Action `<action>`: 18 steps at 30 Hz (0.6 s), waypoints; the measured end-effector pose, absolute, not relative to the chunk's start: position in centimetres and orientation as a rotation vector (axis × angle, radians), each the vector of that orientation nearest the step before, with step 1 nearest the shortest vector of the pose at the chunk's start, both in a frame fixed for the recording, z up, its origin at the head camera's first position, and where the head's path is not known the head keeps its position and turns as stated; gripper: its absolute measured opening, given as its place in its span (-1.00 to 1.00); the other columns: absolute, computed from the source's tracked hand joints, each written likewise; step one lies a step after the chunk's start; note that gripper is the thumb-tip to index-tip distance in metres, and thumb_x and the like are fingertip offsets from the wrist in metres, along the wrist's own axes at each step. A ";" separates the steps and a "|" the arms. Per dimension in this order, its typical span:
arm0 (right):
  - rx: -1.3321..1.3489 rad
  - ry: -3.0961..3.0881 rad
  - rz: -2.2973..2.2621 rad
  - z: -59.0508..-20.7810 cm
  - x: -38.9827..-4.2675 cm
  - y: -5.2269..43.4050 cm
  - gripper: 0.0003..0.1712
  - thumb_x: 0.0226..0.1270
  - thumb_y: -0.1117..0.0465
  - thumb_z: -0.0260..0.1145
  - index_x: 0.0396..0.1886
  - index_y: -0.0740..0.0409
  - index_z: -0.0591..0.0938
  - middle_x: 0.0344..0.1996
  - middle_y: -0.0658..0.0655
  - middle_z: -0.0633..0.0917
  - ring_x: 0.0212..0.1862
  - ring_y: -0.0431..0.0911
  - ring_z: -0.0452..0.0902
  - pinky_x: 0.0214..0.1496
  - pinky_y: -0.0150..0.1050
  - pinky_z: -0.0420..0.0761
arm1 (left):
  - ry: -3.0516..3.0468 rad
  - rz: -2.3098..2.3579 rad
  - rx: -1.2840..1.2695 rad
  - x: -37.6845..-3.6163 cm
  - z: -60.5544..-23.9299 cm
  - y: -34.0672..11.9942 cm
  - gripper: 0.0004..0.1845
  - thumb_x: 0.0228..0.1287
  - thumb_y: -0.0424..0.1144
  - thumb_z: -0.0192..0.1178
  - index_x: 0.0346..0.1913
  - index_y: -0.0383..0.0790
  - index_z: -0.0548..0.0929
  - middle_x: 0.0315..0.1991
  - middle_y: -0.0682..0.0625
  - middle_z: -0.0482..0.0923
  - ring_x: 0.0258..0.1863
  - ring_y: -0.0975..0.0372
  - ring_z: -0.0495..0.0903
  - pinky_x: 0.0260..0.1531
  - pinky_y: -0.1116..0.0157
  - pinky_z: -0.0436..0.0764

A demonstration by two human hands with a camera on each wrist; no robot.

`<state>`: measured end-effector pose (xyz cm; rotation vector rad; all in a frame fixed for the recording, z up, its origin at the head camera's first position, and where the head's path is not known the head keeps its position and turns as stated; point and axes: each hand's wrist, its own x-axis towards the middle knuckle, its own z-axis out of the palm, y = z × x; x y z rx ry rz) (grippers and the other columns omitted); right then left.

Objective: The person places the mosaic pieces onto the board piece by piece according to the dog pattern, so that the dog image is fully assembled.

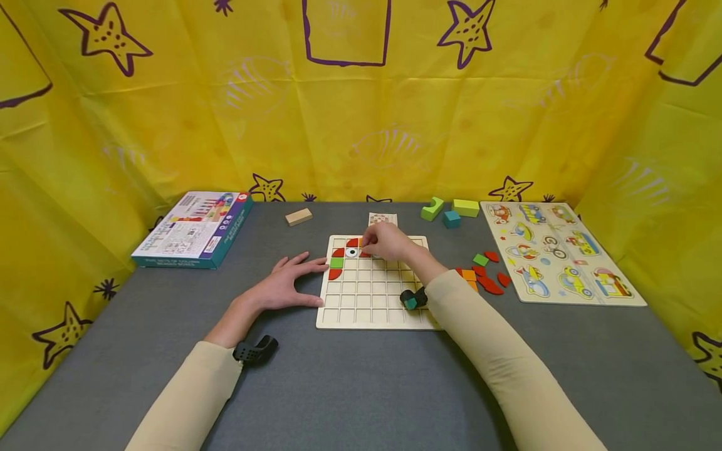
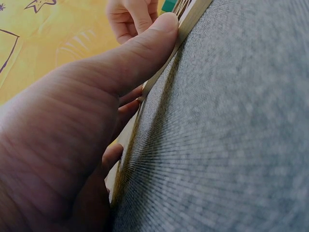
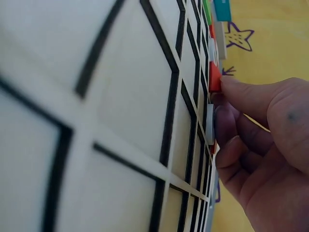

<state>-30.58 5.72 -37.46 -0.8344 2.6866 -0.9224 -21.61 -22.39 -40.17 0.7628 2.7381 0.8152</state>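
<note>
Right hand (image 1: 389,243) fingers pinching red tile (image 3: 215,79) at board's (image 1: 372,307) 12 o'clock; left hand (image 1: 287,285) fingers spreading, bracing 9 o'clock edge

My right hand (image 1: 388,243) covers the upper middle cells of the grid board (image 1: 372,300), so I can't see which tile sits under my fingers. The small card (image 1: 383,219) behind it is too tiny to read. On the left wrist view my left hand (image 2: 72,145) fills the frame, cut off at the edges. The right wrist view shows the board blurred, its far tiles (image 3: 215,79) edge-on.
</note>
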 end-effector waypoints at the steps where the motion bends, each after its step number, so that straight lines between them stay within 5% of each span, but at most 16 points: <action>1: -0.829 2.683 -0.918 -37.5 -30.6 5.7 -0.94 0.39 0.28 0.39 -0.28 0.20 0.71 -0.39 0.07 0.68 -0.32 -0.07 0.50 -0.19 -0.25 0.51 | 2.738 0.814 0.761 -21.6 -40.2 -22.4 -0.13 0.12 0.21 0.45 0.48 -0.01 0.44 0.55 0.04 0.20 0.57 -0.11 -0.14 0.42 -0.21 -0.32; 18: -0.800 2.627 -1.021 -36.4 -29.8 8.7 -0.83 0.41 0.25 0.38 -0.10 0.24 0.67 -0.25 0.11 0.67 -0.20 -0.02 0.54 -0.12 -0.17 0.55 | 2.735 0.840 0.803 -21.6 -40.4 -22.5 -0.12 0.12 0.21 0.45 0.47 -0.04 0.44 0.54 0.01 0.21 0.56 -0.13 -0.12 0.41 -0.23 -0.31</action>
